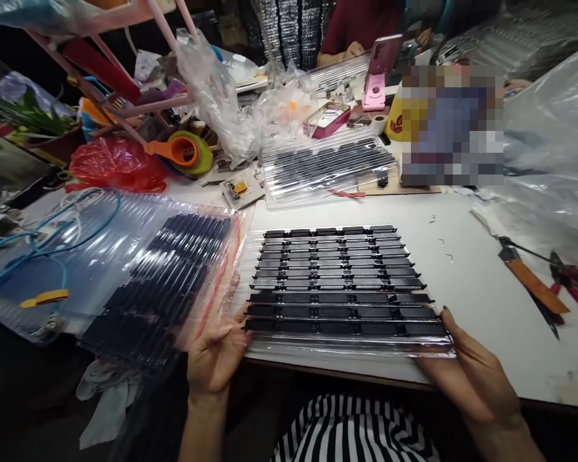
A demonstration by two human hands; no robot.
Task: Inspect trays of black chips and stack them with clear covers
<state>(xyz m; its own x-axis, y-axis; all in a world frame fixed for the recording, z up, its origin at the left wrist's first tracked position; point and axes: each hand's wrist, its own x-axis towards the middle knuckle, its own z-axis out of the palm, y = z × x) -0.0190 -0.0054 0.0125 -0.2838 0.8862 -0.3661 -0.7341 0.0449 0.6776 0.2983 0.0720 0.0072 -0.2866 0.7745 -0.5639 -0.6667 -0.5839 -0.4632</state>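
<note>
Left hand (pixel 216 359) and right hand (pixel 481 372) each pinched one side of a clear, ridged plastic tray (pixel 356 347), the right thumb lying along its near right corner. Rows of slim black strips with comb-like edges (pixel 330 312) filled most of the tray, which was over the near edge of the white tabletop (pixel 472 295); whether it touched that surface could not be told. Left of it lay clear ridged plastic sheeting (pixel 120 237) with dark rows showing through, a thin red band (pixel 220 285) between the two. Right of the tray were an orange-handled pointed tool (pixel 534 285) and, just beside that, red-handled pliers (pixel 575 282). Beyond, another clear ridged tray (pixel 308 192) held dark strips. Farther back, a phone (pixel 384 54) leaned on a pink stand (pixel 374 93) near a yellow container (pixel 397 119), and across from the hands sat a person in dark red (pixel 359 25).
</note>
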